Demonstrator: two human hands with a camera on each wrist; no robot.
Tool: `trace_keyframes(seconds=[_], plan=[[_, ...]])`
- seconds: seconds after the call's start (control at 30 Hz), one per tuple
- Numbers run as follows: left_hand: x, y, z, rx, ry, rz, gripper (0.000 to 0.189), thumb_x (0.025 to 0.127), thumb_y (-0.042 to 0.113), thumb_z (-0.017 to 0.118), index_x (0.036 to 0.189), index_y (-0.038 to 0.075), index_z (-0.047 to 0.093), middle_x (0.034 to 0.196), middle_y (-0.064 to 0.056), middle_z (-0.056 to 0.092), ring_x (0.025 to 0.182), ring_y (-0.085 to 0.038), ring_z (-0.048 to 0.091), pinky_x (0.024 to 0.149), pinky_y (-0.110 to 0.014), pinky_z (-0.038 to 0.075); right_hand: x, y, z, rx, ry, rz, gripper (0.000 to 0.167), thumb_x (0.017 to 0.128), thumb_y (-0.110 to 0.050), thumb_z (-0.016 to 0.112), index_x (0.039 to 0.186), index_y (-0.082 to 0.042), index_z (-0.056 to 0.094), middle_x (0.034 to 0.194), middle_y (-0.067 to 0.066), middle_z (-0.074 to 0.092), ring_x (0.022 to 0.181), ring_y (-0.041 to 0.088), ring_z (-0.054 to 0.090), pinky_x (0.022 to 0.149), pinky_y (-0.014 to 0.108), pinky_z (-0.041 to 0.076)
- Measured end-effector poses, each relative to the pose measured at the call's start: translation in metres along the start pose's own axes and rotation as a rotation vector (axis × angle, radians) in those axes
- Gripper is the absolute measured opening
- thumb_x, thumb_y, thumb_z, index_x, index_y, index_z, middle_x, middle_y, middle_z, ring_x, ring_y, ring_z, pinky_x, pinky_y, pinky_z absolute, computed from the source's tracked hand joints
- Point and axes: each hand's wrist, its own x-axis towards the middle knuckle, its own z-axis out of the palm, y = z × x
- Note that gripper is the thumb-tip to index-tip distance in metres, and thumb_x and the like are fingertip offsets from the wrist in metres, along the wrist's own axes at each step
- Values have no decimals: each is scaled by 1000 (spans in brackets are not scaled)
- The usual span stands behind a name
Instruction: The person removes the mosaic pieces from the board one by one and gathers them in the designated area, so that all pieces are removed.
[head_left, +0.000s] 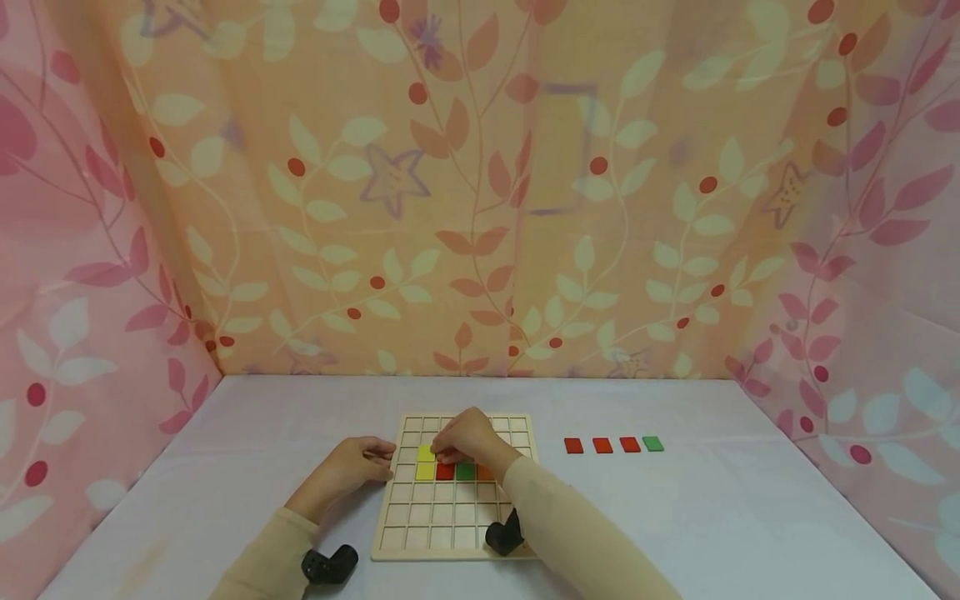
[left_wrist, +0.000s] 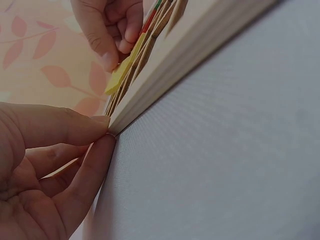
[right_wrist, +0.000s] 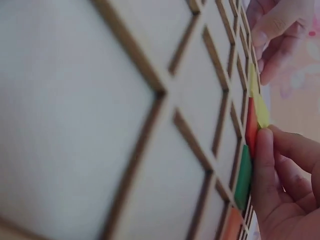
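Note:
A wooden grid board (head_left: 420,537) lies on the white table. My left hand (head_left: 345,471) pinches its left edge between thumb and forefinger, plain in the left wrist view. Over the board's upper half, my right hand (head_left: 472,437) pinches the edge of a yellow square tile (right_wrist: 261,112), which stands slightly tilted in the right wrist view. Just below that tile, a row in the grid holds another yellow tile (head_left: 425,472), a red tile (head_left: 446,472), a green tile (head_left: 466,472) and an orange tile (head_left: 484,473), partly covered by the right forearm.
Right of the board, three red tiles (head_left: 602,446) and one green tile (head_left: 653,444) lie in a line on the white tablecloth (head_left: 675,517). Flower-patterned curtains (head_left: 480,250) enclose the back and both sides. A black device (head_left: 330,566) is at each wrist.

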Motion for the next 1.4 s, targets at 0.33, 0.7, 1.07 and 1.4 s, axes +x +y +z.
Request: trace_keyframes(seconds=[0.33, 0.7, 1.07, 1.4], plan=[[2, -2, 1, 6, 9, 2, 43, 74, -9, 74, 116, -10, 65, 100, -15, 70, 85, -16, 63, 73, -28, 54, -1, 0, -1, 97, -30, -10, 6, 82, 1, 75, 86, 5, 73, 77, 10, 74, 55, 8, 64, 57, 22, 56], [2, -3, -1, -2, -7, 12, 43, 75, -9, 73, 117, -11, 64, 102, -16, 69, 86, -16, 63, 74, -28, 54, -4, 0, -1, 89, -30, -37, 10, 82, 4, 74, 90, 9, 73, 78, 15, 74, 55, 10, 65, 58, 25, 58], [2, -3, 1, -2, 10, 16, 43, 74, -10, 73, 116, -11, 65, 100, -15, 69, 85, -16, 63, 73, -28, 54, -12, 3, -27, 105, 33, -5, 13, 85, -4, 74, 94, 6, 74, 70, 5, 69, 53, 9, 61, 57, 22, 56], [0, -2, 1, 5, 13, 14, 43, 74, -10, 74, 116, -11, 65, 101, -16, 69, 86, -16, 63, 74, -28, 54, -25, 13, -61, 98, 73, 32, 17, 86, -5, 73, 99, 6, 74, 68, 2, 67, 55, 7, 61, 60, 22, 56]])
